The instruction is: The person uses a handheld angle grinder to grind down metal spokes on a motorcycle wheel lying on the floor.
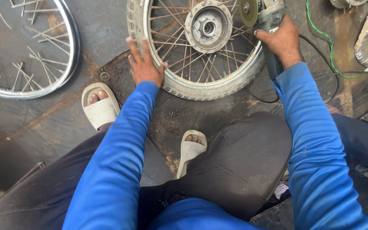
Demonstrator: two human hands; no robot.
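Spoked motorcycle wheel lying flat on the oily workshop floor, tyre still on, hub facing up. Left hand spread wide and pressed on the tyre's near edge, apparently to pin the wheel steady. Right hand wrapped tight round an angle grinder, disc tilted down against the spokes beside the hub. Bare rim with loose cut spokes off to the left; sandalled feet planted close for balance.

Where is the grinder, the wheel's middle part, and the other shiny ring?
Angle grinder [268, 17], head view: on its body.
Wheel hub [208, 26], head view: on its centre.
Bare rim [71, 47], head view: on its metal edge.
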